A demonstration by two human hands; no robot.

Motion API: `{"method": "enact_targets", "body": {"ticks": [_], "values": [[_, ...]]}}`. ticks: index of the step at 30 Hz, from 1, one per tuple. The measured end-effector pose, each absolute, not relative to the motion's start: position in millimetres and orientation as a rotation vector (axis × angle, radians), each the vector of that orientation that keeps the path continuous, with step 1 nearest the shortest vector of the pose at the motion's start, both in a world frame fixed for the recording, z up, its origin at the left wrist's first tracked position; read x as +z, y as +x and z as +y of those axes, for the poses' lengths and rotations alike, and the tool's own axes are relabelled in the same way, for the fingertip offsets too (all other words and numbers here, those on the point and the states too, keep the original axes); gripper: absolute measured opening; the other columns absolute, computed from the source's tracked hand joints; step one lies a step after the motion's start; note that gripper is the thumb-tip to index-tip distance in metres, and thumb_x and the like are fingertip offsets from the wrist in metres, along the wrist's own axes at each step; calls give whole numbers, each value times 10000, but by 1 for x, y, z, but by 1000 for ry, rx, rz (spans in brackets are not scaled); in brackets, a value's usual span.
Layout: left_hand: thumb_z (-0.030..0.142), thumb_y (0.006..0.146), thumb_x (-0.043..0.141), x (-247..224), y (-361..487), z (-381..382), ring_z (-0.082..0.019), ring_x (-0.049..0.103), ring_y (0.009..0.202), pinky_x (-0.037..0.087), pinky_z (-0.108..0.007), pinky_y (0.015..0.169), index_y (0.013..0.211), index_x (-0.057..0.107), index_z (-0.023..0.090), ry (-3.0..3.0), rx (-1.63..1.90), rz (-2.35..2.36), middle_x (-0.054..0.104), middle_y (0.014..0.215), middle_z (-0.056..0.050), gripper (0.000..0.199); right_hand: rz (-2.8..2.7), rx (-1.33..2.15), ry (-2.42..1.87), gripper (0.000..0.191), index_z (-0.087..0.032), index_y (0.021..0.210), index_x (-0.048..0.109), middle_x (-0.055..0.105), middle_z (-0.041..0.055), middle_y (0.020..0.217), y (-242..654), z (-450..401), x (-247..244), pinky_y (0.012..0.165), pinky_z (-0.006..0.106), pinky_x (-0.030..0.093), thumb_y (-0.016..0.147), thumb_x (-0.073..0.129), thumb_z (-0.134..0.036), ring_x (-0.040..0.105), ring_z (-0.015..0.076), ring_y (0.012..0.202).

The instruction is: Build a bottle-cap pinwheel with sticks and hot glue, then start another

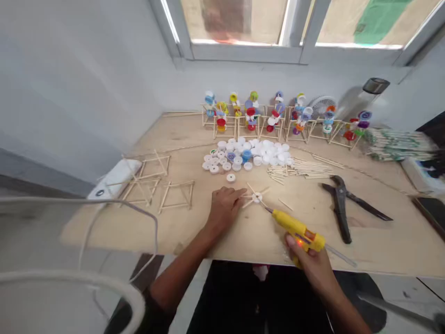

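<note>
Stick-and-cap models (pixel 278 116) stand finished along the back, a heap of bottle caps (pixel 243 153) and loose sticks (pixel 301 169) left over, while the unclenched left hand (pixel 224 208) rests against a white cap ringed with sticks (pixel 257 197) and the right hand (pixel 313 264) clenches a glue gun (pixel 295 227) beside it.

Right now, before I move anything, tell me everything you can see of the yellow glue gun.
The hot glue gun is glossy yellow plastic with a dark narrow nozzle, a glowing orange-red light on its side, and a long translucent glue stick jutting from the rear. The right hand grips it, tilted above the plywood table, nozzle aimed at a white bottle cap ringed by wooden sticks.
</note>
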State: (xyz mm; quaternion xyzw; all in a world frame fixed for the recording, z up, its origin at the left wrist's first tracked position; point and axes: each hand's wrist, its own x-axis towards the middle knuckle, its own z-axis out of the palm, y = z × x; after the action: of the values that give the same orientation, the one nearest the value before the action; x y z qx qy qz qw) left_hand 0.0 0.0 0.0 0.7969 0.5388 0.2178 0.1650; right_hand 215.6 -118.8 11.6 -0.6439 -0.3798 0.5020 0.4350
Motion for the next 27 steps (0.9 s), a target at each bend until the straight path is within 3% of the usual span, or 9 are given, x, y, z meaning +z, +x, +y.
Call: {"method": "enact_targets", "body": {"ticks": [6, 13, 27], "values": [[220, 875, 491, -3, -1, -4, -210, 548, 870, 363, -356, 769, 1081, 654, 225, 2275, 722, 1569, 662, 844, -46, 263, -929, 1182, -1597, 342, -178, 841, 658, 677, 40, 761, 210, -117, 18, 689, 294, 523, 690, 706, -482, 633, 207, 741], [238, 854, 553, -8, 1, 5, -206, 545, 929, 342, -375, 813, 980, 681, 241, 2425, 776, 1452, 666, 951, -40, 179, -922, 1175, -1601, 384, -167, 869, 663, 696, 66, 838, 211, -119, 12, 746, 313, 527, 681, 712, -498, 644, 226, 811], [200, 853, 546, -3, 2, 18, -181, 556, 824, 343, -349, 765, 809, 658, 194, 2557, 709, 1350, 671, 866, -36, 120, -946, 1165, -1587, 353, -176, 819, 651, 667, 51, 760, 211, -117, 16, 723, 308, 531, 693, 697, -503, 640, 228, 794]]}}
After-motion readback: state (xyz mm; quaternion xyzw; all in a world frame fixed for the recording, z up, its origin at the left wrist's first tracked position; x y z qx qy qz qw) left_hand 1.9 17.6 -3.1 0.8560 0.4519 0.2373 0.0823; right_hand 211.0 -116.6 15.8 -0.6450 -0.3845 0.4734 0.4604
